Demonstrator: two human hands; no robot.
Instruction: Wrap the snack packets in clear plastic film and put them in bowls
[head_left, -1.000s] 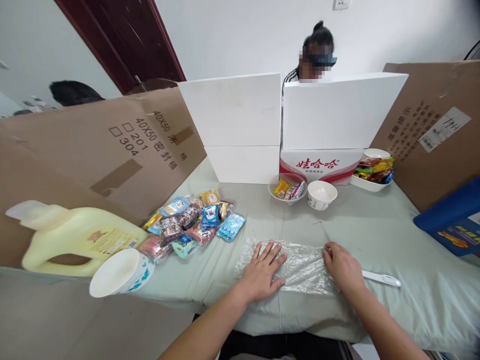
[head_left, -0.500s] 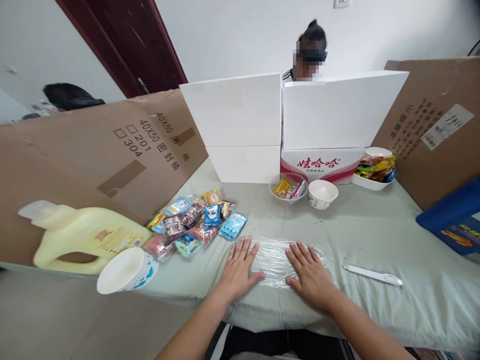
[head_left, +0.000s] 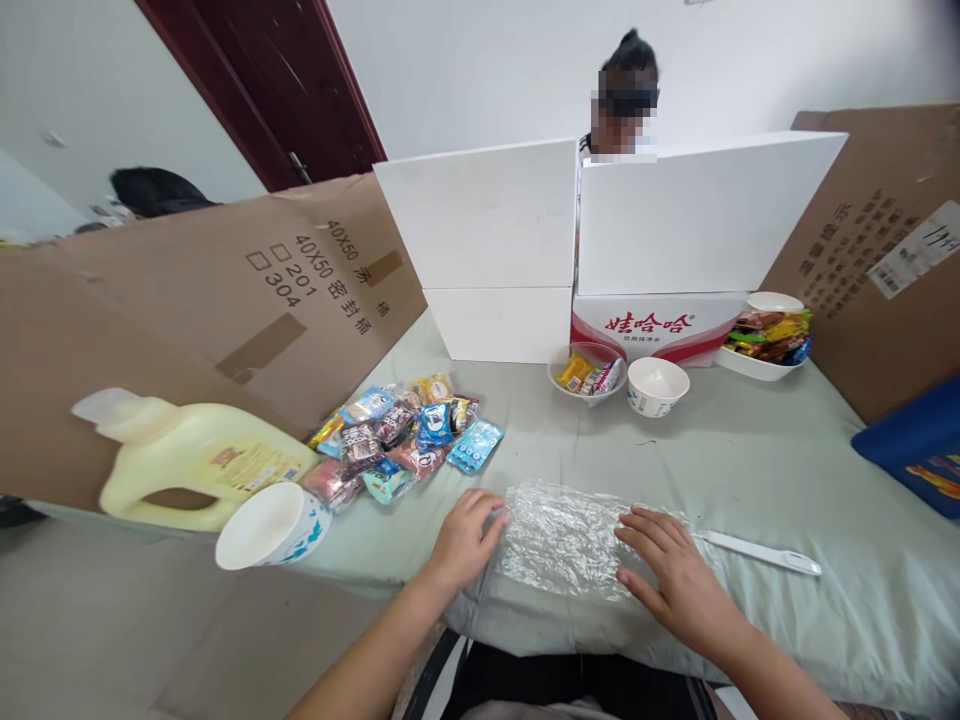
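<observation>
Two hands — left hand (head_left: pixel 466 535) curled at, right hand (head_left: pixel 667 570) spread flat on — one crinkled plastic sheet (head_left: pixel 562 525); one white utensil (head_left: pixel 761 552) just right.

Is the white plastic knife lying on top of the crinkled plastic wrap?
No, the white plastic knife lies on the green cloth, right of the crinkled clear plastic wrap.

plastic wrap (head_left: pixel 562 535) between both hands, snack pile (head_left: pixel 401 445) behind-left

We see a bright, evenly lit room with soft, faint shadows. Glare glints off the crinkled plastic sheet (head_left: pixel 562 535). Edges bow from wide-angle distortion, and the far person's face is pixelated.
</observation>
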